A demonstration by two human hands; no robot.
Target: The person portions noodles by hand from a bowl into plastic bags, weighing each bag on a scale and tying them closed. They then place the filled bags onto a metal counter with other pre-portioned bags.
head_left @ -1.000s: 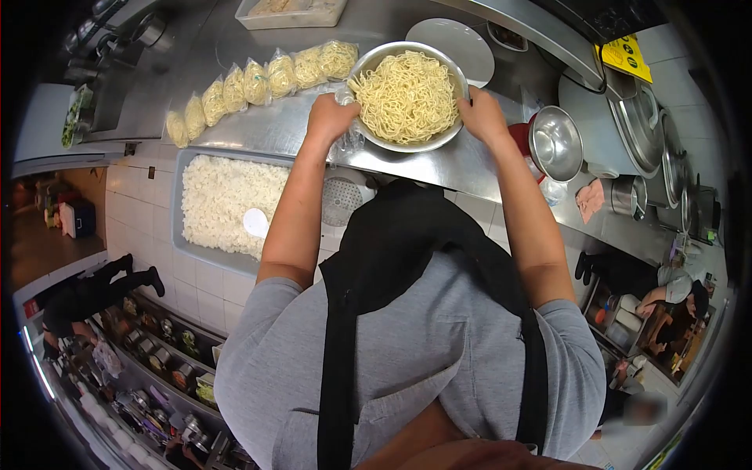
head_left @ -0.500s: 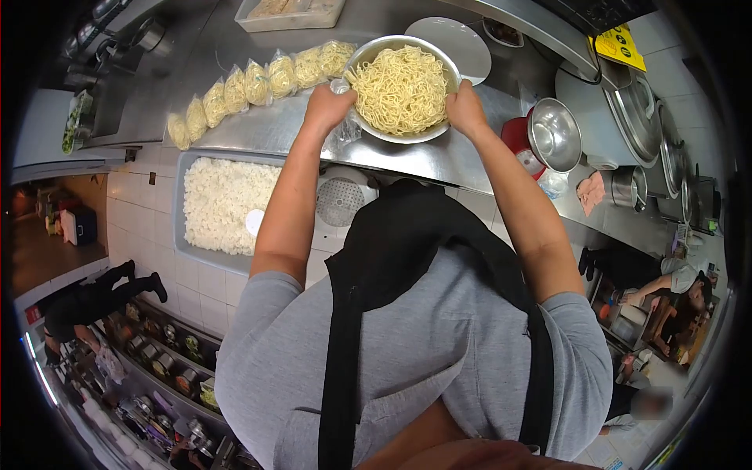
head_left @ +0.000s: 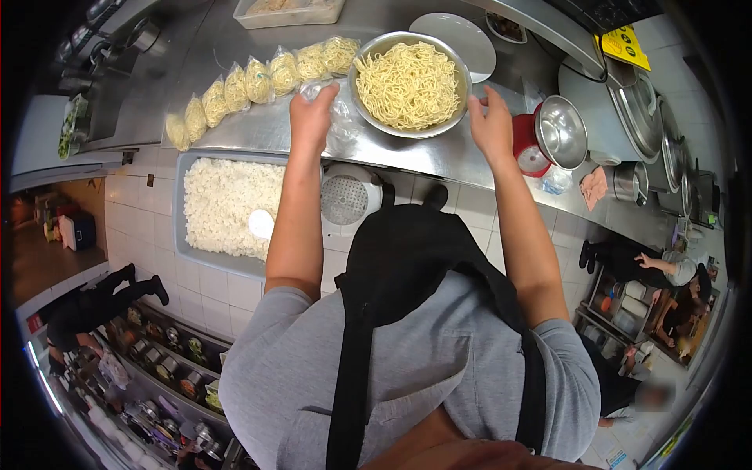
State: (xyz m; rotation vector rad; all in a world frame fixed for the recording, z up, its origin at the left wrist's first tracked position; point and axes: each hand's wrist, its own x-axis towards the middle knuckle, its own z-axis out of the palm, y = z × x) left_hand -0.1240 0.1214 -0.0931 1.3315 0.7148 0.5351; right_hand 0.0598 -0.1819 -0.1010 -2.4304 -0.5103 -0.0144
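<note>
A steel bowl [head_left: 468, 92] heaped with pale yellow noodles [head_left: 409, 86] sits on the steel counter. To its left, my left hand [head_left: 311, 121] is closed on a thin clear plastic bag [head_left: 316, 88], apart from the bowl. More crumpled clear plastic [head_left: 342, 129] lies between this hand and the bowl. Just off the bowl's right rim, my right hand [head_left: 492, 129] is open, thumb and fingers apart, holding nothing. A curved row of several bagged noodle portions [head_left: 257, 81] runs leftward from the bowl.
A tub [head_left: 178, 205] of white rice [head_left: 227, 204] stands below the counter at left, a white disc on the rice. Right of my hand are a red scale [head_left: 529, 145] and steel bowl [head_left: 562, 133]. A round grey lid [head_left: 470, 47] lies behind. Other people work at both sides.
Both hands have let go of the noodle bowl's rim. My left hand has moved left with clear plastic; my right hand has moved right and opened.
</note>
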